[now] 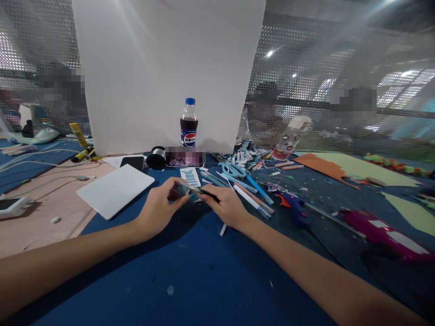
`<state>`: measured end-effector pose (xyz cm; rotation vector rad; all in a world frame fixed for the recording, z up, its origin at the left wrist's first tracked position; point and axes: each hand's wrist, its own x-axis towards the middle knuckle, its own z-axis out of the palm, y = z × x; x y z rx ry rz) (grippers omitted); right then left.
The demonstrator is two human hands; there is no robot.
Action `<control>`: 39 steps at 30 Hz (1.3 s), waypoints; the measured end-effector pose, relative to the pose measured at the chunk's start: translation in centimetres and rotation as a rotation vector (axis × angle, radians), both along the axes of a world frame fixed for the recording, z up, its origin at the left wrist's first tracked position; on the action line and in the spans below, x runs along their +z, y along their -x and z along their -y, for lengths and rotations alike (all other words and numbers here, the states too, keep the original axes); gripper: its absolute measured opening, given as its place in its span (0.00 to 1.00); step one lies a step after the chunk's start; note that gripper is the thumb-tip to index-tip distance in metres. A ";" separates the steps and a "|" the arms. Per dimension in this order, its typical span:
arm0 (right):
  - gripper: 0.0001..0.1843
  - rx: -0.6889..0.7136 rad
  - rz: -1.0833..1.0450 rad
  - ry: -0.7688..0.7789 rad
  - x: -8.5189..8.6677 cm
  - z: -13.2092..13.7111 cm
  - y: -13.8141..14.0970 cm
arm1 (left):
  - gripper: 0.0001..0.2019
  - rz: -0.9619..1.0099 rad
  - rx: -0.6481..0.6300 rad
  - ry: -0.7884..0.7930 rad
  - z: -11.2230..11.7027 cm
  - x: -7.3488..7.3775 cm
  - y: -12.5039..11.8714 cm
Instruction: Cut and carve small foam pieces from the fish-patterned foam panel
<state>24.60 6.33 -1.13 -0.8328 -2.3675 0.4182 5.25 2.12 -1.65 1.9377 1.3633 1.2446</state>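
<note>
My left hand (159, 209) and my right hand (226, 206) meet over the blue mat (190, 271) in the middle. The left fingers pinch a small pale strip-like piece (183, 187), its make unclear. The right fingers hold a thin dark pen-like tool (208, 194) whose tip points left at that piece. Both hands rest low on the mat. Just beyond them lie a small printed card (190, 176) and several light-blue and white pens (244, 190).
A cola bottle (189, 123) stands before a white backdrop sheet (166, 72). A white sheet (114, 189) and a phone (133, 162) lie left; blue scissors (233, 170), a glue gun (295, 208), paper scraps, orange card (326, 165) and a pink object (380, 232) lie right. People sit behind the mesh.
</note>
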 end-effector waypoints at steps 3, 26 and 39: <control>0.17 -0.008 0.003 -0.001 -0.1 0.0 -0.1 | 0.10 0.002 -0.007 0.000 -0.1 -0.1 0.0; 0.16 0.023 0.010 0.004 -0.2 -0.1 -0.1 | 0.09 0.036 -0.026 -0.015 -0.1 -0.1 0.0; 0.18 0.052 -0.003 0.003 -0.3 -0.1 -0.2 | 0.10 0.210 -0.141 0.105 -0.5 -0.7 0.0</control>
